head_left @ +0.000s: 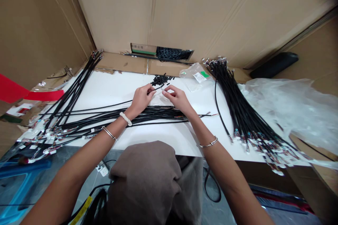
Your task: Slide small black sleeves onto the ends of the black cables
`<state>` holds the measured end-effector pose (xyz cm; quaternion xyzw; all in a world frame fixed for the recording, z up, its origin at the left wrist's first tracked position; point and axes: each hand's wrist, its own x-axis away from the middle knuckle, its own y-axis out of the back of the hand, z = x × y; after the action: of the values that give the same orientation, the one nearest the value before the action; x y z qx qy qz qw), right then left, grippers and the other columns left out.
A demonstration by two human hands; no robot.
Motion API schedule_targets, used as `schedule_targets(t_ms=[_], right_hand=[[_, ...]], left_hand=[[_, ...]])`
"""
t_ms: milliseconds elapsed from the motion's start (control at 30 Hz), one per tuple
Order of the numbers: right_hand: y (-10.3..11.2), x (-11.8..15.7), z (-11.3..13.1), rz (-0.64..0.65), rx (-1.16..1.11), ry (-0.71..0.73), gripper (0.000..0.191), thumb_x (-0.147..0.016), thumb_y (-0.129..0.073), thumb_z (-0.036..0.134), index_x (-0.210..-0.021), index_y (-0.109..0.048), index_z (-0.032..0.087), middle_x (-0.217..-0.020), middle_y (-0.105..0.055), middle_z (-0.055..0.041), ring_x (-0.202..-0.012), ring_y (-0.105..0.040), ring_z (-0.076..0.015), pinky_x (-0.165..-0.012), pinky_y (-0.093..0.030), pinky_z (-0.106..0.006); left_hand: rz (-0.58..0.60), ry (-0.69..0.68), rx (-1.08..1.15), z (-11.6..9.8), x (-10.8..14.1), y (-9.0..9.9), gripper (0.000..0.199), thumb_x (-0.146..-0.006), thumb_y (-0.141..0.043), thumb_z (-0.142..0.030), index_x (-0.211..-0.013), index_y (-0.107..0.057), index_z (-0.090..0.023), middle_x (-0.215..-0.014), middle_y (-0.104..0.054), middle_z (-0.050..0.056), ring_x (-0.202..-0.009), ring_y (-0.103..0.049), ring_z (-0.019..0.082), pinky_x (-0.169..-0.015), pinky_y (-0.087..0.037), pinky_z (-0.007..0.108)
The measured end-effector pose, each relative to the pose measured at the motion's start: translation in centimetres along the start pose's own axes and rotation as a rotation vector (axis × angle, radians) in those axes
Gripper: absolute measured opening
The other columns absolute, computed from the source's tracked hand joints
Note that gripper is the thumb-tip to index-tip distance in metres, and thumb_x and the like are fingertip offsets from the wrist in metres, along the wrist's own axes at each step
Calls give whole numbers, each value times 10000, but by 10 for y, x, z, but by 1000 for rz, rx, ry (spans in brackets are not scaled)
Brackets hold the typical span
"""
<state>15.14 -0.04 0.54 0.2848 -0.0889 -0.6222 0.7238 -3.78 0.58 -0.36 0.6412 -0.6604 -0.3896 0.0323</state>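
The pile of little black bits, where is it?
In the head view, the pile of little black bits is near the middle, on the white table, just beyond the left hand, left of the clear bag.

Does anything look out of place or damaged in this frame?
One thing, mildly: a single black cable bows out from the left edge of the right-hand bundle, while the others lie close together. The small black pieces lie loosely heaped. I see no clear damage.
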Motion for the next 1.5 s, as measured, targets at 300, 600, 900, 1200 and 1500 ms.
schedule_targets(t_ms=[300,600,900,1200,1500], right_hand=[[-1,0,1,-2,-45,-16,310,-827,-589,506,-827,-562,197,-607,-402,53,-506,-280,-79,-484,-231,-231],[-2,1,-1,-13,-48,-20,313,-830,-580,515,-829,-556,204,-589,-386,59,-498,-275,-79,-489,-227,-231],[-6,3,1,-80,86,29,317,-861,-538,522,-878,-585,209,-545,-380,60,-507,-301,-98,-524,-253,-237],[-9,3,0,-117,163,83,325,-886,-510,520,-927,-603,210,-545,-419,53,-514,-350,-107,-560,-286,-246],[-9,2,0,-119,132,79,337,-884,-508,530,-923,-605,210,-548,-422,51,-518,-344,-109,-548,-277,-242]], left_hand=[[-3,-1,-2,-2,0,1,72,-838,-612,-183,-768,-594,-176,-742,-670,25,-684,-595,154,-672,-442,267],[-17,-4,-9,-1,0,0,65,-836,-613,-186,-774,-596,-177,-742,-668,19,-682,-594,152,-667,-439,264],[-29,6,-9,0,1,-1,66,-842,-602,-198,-779,-592,-183,-751,-672,19,-689,-605,156,-671,-449,266],[-38,30,46,-1,0,-1,76,-824,-632,-186,-760,-592,-177,-731,-671,13,-667,-604,142,-656,-446,254],[-40,61,98,-3,1,-1,70,-819,-628,-198,-759,-599,-177,-710,-663,4,-645,-594,131,-639,-449,248]])
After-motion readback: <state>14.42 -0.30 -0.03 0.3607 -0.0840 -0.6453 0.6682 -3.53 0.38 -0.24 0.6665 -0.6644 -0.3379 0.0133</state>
